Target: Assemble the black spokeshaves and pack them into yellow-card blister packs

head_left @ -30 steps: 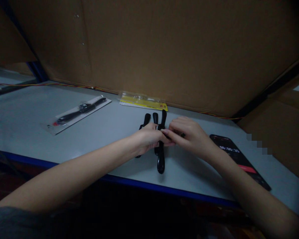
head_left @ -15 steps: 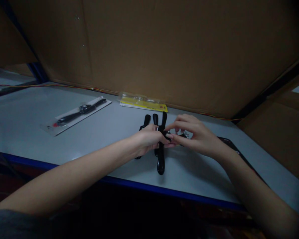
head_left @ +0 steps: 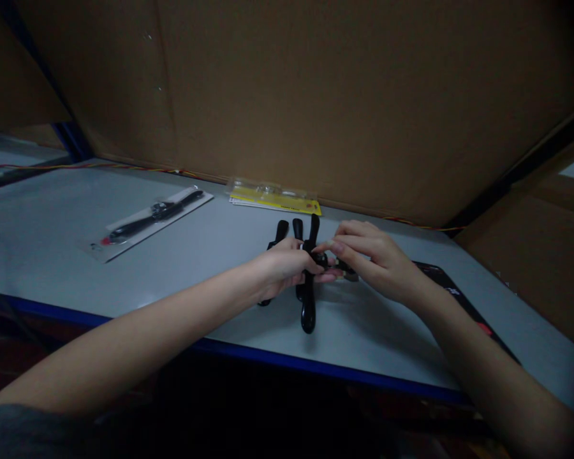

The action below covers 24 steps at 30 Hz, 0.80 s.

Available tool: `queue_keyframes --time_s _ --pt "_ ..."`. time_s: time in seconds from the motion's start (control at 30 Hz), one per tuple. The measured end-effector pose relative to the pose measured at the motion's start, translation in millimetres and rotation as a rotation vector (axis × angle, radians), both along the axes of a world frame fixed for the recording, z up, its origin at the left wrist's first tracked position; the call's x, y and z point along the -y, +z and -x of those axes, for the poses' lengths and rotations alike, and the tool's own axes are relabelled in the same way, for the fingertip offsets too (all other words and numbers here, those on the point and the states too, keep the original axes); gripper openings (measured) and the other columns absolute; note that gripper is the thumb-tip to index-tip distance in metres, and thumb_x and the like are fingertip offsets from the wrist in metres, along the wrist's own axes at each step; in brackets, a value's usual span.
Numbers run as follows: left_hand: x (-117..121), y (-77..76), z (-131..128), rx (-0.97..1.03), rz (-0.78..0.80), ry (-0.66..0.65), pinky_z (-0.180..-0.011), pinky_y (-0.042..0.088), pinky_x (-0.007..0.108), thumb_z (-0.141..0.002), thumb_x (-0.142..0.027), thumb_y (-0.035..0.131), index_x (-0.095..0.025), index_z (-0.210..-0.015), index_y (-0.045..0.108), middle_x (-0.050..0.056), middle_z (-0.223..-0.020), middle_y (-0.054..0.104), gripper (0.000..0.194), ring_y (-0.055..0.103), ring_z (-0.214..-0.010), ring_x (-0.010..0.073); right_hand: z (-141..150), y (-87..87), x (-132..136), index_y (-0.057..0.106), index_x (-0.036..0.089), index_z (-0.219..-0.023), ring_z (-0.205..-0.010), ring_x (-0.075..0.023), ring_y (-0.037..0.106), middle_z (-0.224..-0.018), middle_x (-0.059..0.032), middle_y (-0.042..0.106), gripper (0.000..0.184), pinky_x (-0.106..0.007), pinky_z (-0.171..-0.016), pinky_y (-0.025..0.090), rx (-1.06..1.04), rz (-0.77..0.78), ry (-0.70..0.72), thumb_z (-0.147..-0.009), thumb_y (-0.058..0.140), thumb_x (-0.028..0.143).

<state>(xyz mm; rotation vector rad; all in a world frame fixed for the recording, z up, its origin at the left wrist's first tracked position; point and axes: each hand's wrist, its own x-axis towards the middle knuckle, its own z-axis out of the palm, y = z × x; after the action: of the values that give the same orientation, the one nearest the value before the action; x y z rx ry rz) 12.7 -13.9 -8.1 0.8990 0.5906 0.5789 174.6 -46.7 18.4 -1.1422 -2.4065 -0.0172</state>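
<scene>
Fingers (head_left: 358,245) at the middle of a black two-handled tool (head_left: 309,306)

Left hand (head_left: 287,262): thumb over the tool's middle, other fingers curled beneath, so I have it firmly enclosed. The tool points near to far and seems lifted off the bench (head_left: 196,248). Right hand (head_left: 385,258): fingers bent, thumb and forefinger nearly together just right of that middle. Whether they pinch anything, I cannot tell.

Risks, largest first. My right forearm (head_left: 463,344) partly covers a phone (head_left: 435,274); dropped low, it could knock it. Should my left thumb slacken, the tool could roll into the two similar black tools (head_left: 282,231) just to its left. Smallest: a dark piece (head_left: 348,270) by my fingertips could fall if badly supported.

Materials, largest down. Wall (head_left: 268,95): brown cardboard, flat, creased at left. Bench: smooth, pale grey. At left, a packaged tool (head_left: 148,220) on white card under glossy clear plastic. Far side, a yellow card (head_left: 287,203) with clear plastic. Tool handles: hard-looking, shiny black, widening to rounded ends. Dark piece: too blurred to identify.
</scene>
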Motion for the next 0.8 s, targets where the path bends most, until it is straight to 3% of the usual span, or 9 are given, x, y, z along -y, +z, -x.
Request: queue_keyframes --time_s 0.17,0.37,0.63,0.8 --pt "0.2 0.4 -0.4 -0.005 0.009 0.002 -0.068 0.053 0.020 -0.067 0.015 0.042 -0.004 -0.080 0.056 0.012 -0.079 0.064 0.026 0.065 -0.068 0.0116 -1.0 1.3 0.7 0.062 0.017 -0.075 -0.069 -0.0163 0.048 -0.068 -0.0039 0.053 0.036 -0.032 -0.066 0.032 0.032 -0.039 -0.062 -0.091 0.034 0.034" --pt "-1.5 -1.1 -0.3 -0.003 0.002 0.010 -0.066 0.053 0.020 -0.065 0.016 0.043 -0.005 -0.079 0.056 0.009 -0.075 0.063 0.029 0.064 -0.065 0.0106 3.2 2.6 3.2 0.060 0.018 -0.071 -0.066 -0.0145 0.047 -0.066 -0.0025 0.053 0.038 -0.030 -0.064 0.033 -0.041 0.047 0.037 -0.092 0.033 0.034" --pt "-1.4 0.5 0.2 -0.012 0.023 0.020 -0.066 0.053 0.021 -0.066 0.015 0.042 -0.005 -0.079 0.056 0.011 -0.078 0.064 0.028 0.065 -0.066 0.0120 0.2 0.9 1.4 0.059 0.018 -0.074 -0.069 -0.0160 0.048 -0.069 -0.0037 0.056 0.036 -0.031 -0.066 0.031 0.030 -0.019 -0.073 -0.091 0.034 0.037" --pt "-0.8 1.1 -0.2 -0.022 -0.006 0.037 -0.066 0.053 0.021 -0.065 0.017 0.043 -0.005 -0.071 0.056 0.009 -0.073 0.063 0.026 0.064 -0.065 0.0113 7.0 1.7 3.5 0.058 0.018 -0.069 -0.062 -0.0135 0.047 -0.063 -0.0016 0.054 0.040 -0.029 -0.063 0.031 -0.035 0.081 0.006 -0.092 0.032 0.037"
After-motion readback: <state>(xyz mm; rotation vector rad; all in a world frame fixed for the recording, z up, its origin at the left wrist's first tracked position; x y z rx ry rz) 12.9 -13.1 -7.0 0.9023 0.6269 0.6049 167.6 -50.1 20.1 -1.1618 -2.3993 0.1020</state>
